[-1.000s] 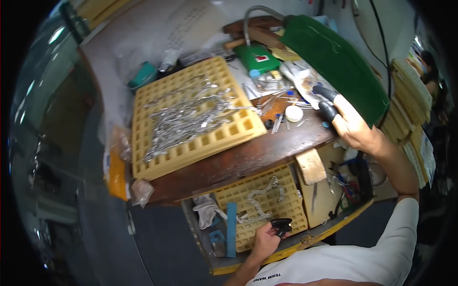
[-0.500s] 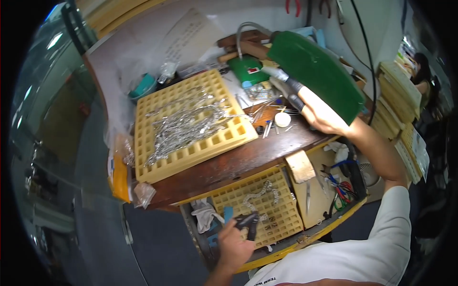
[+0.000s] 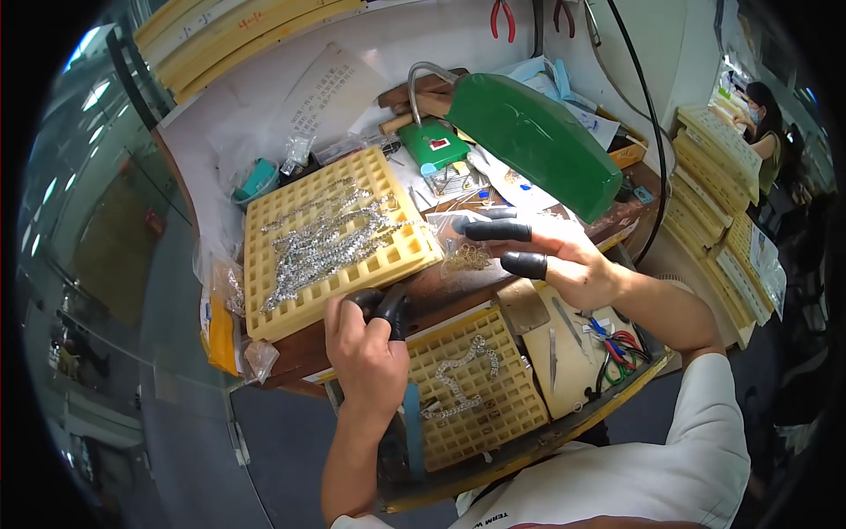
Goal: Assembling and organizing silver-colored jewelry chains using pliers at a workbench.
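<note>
Black finger covers sit on several fingertips of both hands. My left hand (image 3: 366, 348) is closed at the bench's front edge, by the near corner of a yellow gridded tray (image 3: 322, 313); whether its fingers pinch anything, I cannot make out. On that tray lies a heap of silver chains (image 3: 330, 238). My right hand (image 3: 573, 264) hovers over the bench with fingers spread and nothing held. Just left of its fingertips rests a small pile of gold-coloured pieces (image 3: 467, 257), seemingly in clear plastic. Below, in the drawer, a silver chain (image 3: 449, 379) curves across another yellow gridded tray (image 3: 520, 414).
A green lamp shade (image 3: 533, 141) overhangs the bench at the right, its green base (image 3: 434, 145) behind. Pliers (image 3: 612, 348) and tweezers (image 3: 553, 357) lie in the drawer's right side. Stacked yellow trays (image 3: 705, 203) stand at far right, near a seated person (image 3: 762, 132).
My right hand has come down from beside the lamp shade to above the bench. The left has risen from the drawer tray to the bench edge. The gold-coloured pile has come into sight.
</note>
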{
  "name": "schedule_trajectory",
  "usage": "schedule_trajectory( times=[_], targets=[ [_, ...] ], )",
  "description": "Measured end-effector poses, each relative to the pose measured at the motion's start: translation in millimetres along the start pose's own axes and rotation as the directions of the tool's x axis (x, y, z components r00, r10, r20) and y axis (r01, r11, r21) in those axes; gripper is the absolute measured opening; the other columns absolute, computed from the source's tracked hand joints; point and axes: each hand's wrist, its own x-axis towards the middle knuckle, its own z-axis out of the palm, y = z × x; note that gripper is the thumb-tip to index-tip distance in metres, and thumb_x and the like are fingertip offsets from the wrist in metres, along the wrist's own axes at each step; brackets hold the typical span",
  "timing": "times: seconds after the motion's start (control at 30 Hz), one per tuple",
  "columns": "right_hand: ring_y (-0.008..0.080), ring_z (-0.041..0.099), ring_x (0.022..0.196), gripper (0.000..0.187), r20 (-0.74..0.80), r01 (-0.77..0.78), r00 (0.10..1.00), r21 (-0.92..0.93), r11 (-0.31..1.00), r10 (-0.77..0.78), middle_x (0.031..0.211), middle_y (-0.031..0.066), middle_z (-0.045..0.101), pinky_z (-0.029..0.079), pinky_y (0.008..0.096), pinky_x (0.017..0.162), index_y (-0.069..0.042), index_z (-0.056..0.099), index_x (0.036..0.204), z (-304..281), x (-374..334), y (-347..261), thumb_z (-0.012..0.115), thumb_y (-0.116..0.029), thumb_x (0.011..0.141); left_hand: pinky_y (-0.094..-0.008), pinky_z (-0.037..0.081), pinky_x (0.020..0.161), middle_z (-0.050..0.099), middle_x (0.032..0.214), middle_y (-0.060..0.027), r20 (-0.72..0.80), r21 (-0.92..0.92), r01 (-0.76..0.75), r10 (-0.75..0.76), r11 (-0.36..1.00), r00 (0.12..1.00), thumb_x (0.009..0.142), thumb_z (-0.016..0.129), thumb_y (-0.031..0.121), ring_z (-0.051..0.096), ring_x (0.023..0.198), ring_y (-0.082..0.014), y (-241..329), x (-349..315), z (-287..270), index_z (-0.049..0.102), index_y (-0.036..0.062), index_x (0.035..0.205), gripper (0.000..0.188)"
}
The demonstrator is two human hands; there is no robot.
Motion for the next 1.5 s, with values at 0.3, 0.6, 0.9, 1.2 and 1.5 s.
schedule_trajectory(
  times=[0.3,0.6,0.9,1.2,1.5],
  targets=[
    [0.017,0.063,0.112,0.032,-0.24,-0.217,0.934,0.207,0.954,0.264,0.121,0.0121,0.067,0.049,0.0326,0.102,0.004,0.063,0.124,3.2,-17.2,-4.5,0.066,-0.008,0.094,-0.0482,0.046,0.085,0.058,0.101,-0.0189,-0.331,0.24,0.051,0.032,0.969,0.943,0.066,0.057,-0.006,0.055,0.097,-0.0408,-38.8,13.0,-50.3,0.067,-0.0032,0.101,0.036],
    [0.0135,0.067,0.092,0.028,-0.251,-0.184,0.929,0.321,0.929,0.271,0.101,0.0092,0.068,0.063,0.0286,0.068,0.001,0.06,0.118,17.8,-40.6,8.9,0.069,-0.007,0.093,-0.0513,0.048,0.094,0.063,0.119,-0.0224,-0.054,0.64,0.418,-0.505,0.645,0.861,0.078,0.073,0.017,0.058,0.114,-0.0435,-158.8,93.0,-112.3,0.065,-0.0028,0.115,0.042],
    [0.0133,0.062,0.104,0.057,-0.314,-0.189,0.902,0.326,0.926,0.295,0.117,0.0111,0.061,0.053,0.0293,0.095,0.003,0.043,0.135,12.2,-58.1,10.5,0.074,0.001,0.087,-0.053,0.049,0.087,0.065,0.107,-0.0295,-0.184,0.659,0.303,-0.243,0.688,0.952,0.08,0.059,0.004,0.061,0.102,-0.0493,-182.2,99.6,-132.1,0.064,-0.0045,0.108,0.03],
    [0.0113,0.064,0.101,0.036,-0.292,-0.192,0.912,0.322,0.927,0.29,0.108,0.0067,0.066,0.055,0.0271,0.086,0.003,0.055,0.125,19.6,-101.7,2.6,0.068,0.002,0.091,-0.0436,0.049,0.099,0.066,0.123,-0.0244,-0.137,0.64,0.224,-0.178,0.735,0.974,0.086,0.052,0.014,0.064,0.114,-0.0404,-81.5,66.0,-216.1,0.06,-0.0023,0.131,0.049],
    [0.0101,0.066,0.093,0.02,-0.143,-0.436,0.826,0.451,0.778,0.546,0.101,0.0054,0.069,0.055,0.0272,0.084,0.003,0.063,0.113,41.2,-174.7,26.8,0.066,0.0,0.094,-0.0428,0.039,0.047,0.045,0.061,-0.0092,0.247,-0.336,0.167,-0.085,0.927,0.965,0.06,0.069,0.005,0.046,0.05,-0.0302,89.7,-90.9,-10.9,0.05,0.0053,0.061,0.018]
  ],
)
